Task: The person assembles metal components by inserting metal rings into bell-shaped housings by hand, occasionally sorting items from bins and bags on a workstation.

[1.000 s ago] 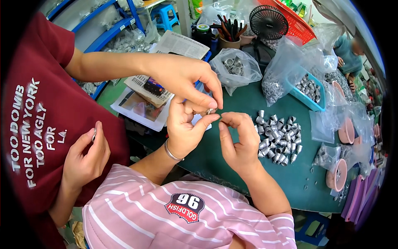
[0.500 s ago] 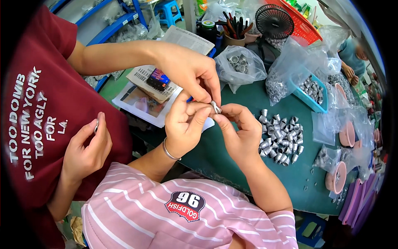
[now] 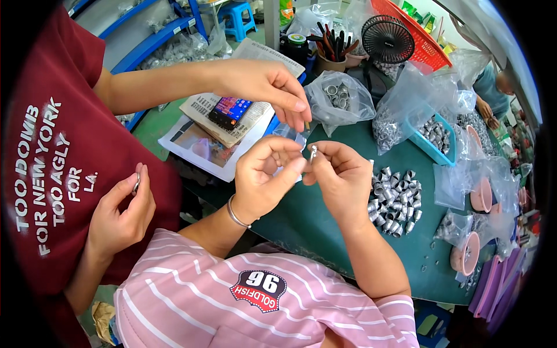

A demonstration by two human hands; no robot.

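Holding: a small shiny silver metal piece [image 3: 314, 152], pinched by the person's right hand [image 3: 339, 182] above the dark green table [image 3: 406, 252].
Left hand [image 3: 261, 180]: half curled, just beside the right; whether anything sits in its fingers I cannot tell.
Light-blue rectangular plastic tray [image 3: 451, 153]: filled with small grey metal parts.
Open clear plastic bag [image 3: 355, 114]: silver metal cups, some with round mouths showing.
Brown round pot [image 3: 330, 62]: pliers with red and black handles, upright.
Loose pile of silver cone-shaped metal caps [image 3: 395, 200]: right of the right hand.
Table edge: runs along the pink striped shirt [image 3: 232, 290].
Room: green surface between pile and pink round plastic bowl [image 3: 465, 255]; on the left, a co-worker's bare forearm [image 3: 168, 87] reaches in beyond the left hand.
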